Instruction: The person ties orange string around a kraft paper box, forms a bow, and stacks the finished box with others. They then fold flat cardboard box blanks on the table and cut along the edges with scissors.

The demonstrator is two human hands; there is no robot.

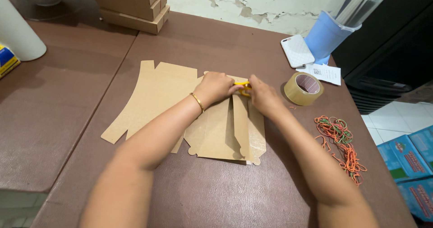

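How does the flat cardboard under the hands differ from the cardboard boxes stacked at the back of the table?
The flat cardboard lies unfolded in sheets on the table, while the stacked boxes are folded into closed shapes. The flat cardboard sits mid-table under the left hand and right hand; the stacked boxes sit untouched at the far edge. The flat cardboard looks lighter, the stacked boxes darker. Both are plain brown cardboard.

Packages, a paper slip and a phone around the brown table

Stacked brown cardboard boxes stand at the far edge; a yellow-blue packet lies far left; blue printed cartons sit on the floor at right; a white printed slip lies beside a white face-down phone.
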